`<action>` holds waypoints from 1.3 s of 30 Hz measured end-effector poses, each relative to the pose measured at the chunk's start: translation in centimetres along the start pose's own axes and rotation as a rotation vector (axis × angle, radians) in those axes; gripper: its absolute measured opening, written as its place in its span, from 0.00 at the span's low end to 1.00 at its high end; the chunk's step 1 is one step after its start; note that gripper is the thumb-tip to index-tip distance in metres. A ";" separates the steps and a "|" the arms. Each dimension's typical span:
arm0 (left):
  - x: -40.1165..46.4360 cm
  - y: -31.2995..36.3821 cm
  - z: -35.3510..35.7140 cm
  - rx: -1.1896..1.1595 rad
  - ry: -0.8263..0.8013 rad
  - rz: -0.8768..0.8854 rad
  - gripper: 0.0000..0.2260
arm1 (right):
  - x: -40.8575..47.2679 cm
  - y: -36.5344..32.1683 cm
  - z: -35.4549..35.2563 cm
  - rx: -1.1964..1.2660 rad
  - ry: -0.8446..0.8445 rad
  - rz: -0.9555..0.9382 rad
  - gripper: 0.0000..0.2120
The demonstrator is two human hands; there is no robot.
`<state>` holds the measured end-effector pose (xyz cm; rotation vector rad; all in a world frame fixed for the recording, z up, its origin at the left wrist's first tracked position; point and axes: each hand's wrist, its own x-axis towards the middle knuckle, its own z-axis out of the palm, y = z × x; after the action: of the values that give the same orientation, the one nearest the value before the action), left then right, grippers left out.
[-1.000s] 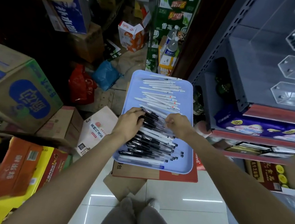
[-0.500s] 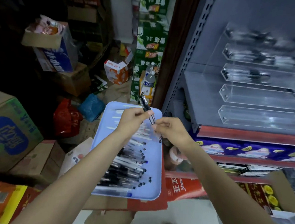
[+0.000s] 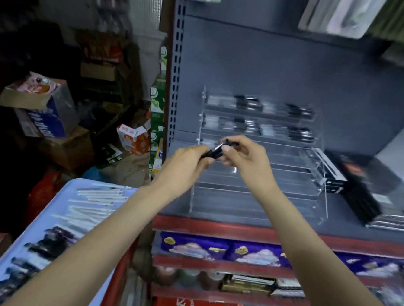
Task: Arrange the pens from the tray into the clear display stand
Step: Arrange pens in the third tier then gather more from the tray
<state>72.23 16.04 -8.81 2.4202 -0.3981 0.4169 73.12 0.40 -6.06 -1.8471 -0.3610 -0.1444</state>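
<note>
Both my hands hold a small bunch of black pens [image 3: 217, 150] in front of the clear display stand [image 3: 261, 184] on the grey shelf. My left hand [image 3: 185, 166] grips the lower end of the bunch and my right hand [image 3: 246, 160] pinches the upper end. The stand's top two tiers hold black pens [image 3: 272, 107]; the lower tiers look empty. The light blue tray [image 3: 54, 208] sits at the lower left under my left forearm, with white pens [image 3: 95, 200] at its far end and black pens [image 3: 44, 244] nearer me.
A black box [image 3: 362, 187] lies on the shelf right of the stand. The red shelf edge [image 3: 262, 235] runs below, with purple packs [image 3: 212, 250] under it. Cardboard boxes [image 3: 44, 111] and bags crowd the floor at left. A perforated grey upright [image 3: 176, 66] borders the shelf.
My hands lifted a bunch of black pens off the tray and carried it up and right to the front of the stand. The view swung up from the tray toward the shelf.
</note>
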 end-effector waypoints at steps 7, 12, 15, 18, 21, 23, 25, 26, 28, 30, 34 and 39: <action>4.0 2.5 0.6 0.078 0.100 -0.026 0.07 | 2.3 1.8 -7.4 0.124 0.094 0.041 0.04; 4.8 2.6 0.9 0.197 0.253 -0.087 0.09 | 4.1 3.6 -9.9 0.125 0.148 0.069 0.03; 5.0 2.9 1.3 0.203 0.235 -0.093 0.10 | 5.2 4.7 -10.1 0.032 0.132 0.095 0.04; 5.4 3.0 1.5 0.170 0.169 -0.093 0.14 | 6.0 5.1 -9.9 -0.093 0.090 0.099 0.05; 5.6 2.7 1.5 0.170 0.118 -0.095 0.17 | 6.4 4.8 -9.7 -0.349 -0.002 0.040 0.03; 5.6 2.5 1.5 0.168 0.102 -0.088 0.18 | 6.4 4.7 -9.6 -0.447 -0.038 0.015 0.04; 5.7 2.4 1.5 0.119 0.123 -0.081 0.16 | 6.4 4.6 -9.6 -0.515 -0.070 0.006 0.05; 5.7 2.5 1.5 0.080 0.138 -0.087 0.14 | 6.5 4.5 -9.5 -0.534 -0.085 0.004 0.05; 5.7 2.7 1.5 0.019 0.156 -0.095 0.08 | 6.7 4.4 -9.4 -0.540 -0.124 0.011 0.05; 5.8 2.8 1.5 0.019 0.155 -0.080 0.05 | 6.7 4.2 -9.2 -0.536 -0.185 0.021 0.06; 6.0 2.8 1.6 0.050 0.136 -0.050 0.05 | 6.4 4.4 -9.3 -0.540 -0.205 0.006 0.07; 6.7 3.7 1.9 0.046 0.107 -0.007 0.06 | 5.8 4.0 -10.3 -0.270 -0.113 -0.068 0.09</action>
<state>77.22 10.90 -5.59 2.4300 -0.3364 0.5548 80.71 -9.39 -4.96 -2.1156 -0.5032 -0.1407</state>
